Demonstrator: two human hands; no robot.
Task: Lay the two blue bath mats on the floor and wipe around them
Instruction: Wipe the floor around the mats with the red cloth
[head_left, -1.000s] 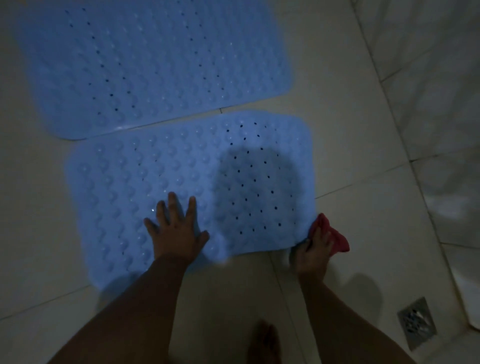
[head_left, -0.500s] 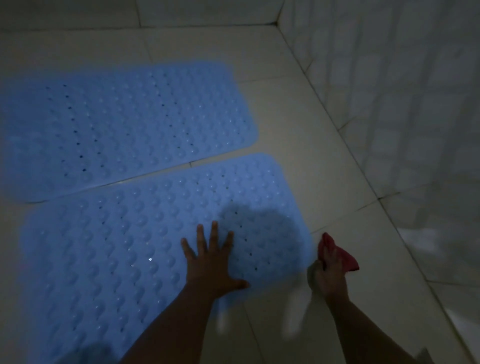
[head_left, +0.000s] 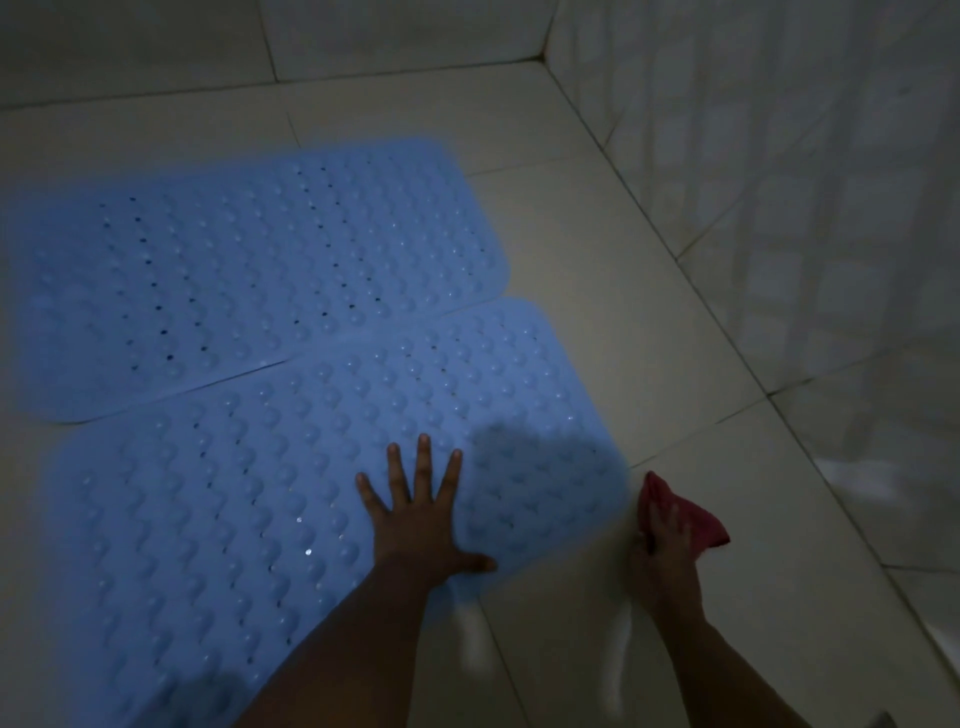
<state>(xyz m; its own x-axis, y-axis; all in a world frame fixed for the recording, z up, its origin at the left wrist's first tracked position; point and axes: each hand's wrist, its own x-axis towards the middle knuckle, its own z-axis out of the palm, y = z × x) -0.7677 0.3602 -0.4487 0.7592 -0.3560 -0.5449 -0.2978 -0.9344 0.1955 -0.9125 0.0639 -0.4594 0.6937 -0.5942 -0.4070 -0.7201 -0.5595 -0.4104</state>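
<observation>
Nearest, the left hand is laid flat on the near mat, fingers straight and spread, thumb out toward the mat's near edge; nothing is gripped, the mat is only pressed down. Just to its right, the right hand is curled round a red cloth, which is held against the floor just beside the near mat's right end (whether cloth and mat edge actually touch cannot be told in this dim, blurred light).

The near mat's long axis runs from lower left to upper right, so its right end lies just left of the cloth, and the bare tiles along that end stretch away from the fingers toward the wall. The right hand is plainly the nearer one to that strip; wiping forward along the mat's short edge appears to be the move in hand, with the mat pinned by the left.

Farther off, the far mat is laid flat too, its long side against the near mat's, the two meeting at a slight angle. Both mats seem placed; floor beyond them is likely left to be wiped.
</observation>
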